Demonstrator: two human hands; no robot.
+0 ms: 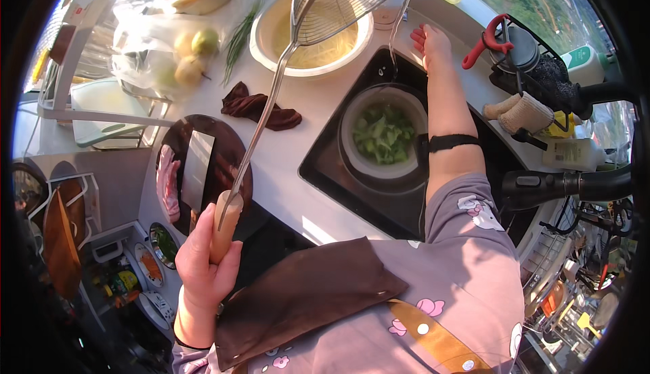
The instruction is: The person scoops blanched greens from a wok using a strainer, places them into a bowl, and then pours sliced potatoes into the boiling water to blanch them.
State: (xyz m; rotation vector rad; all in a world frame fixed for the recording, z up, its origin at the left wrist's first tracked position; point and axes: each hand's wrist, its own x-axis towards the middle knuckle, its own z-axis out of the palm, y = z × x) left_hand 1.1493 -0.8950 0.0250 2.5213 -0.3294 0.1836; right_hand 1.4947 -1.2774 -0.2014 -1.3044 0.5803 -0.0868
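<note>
My left hand grips the wooden handle of a wire-mesh skimmer. Its long metal stem slants up and away, and the mesh head hangs over a white bowl of pale yellow shreds. My right hand reaches to the back of the counter, fingers somewhat apart, with nothing visible in it. Below that forearm a pot of chopped green leaves stands on a black rectangular surface; whether this is a sink or a cooktop, I cannot tell. My right arm covers part of it.
A cleaver and a strip of raw meat lie on a round dark cutting board. Nearby are a crumpled brown cloth, green onions and bagged round fruit. A red-handled tool and black faucet are at right.
</note>
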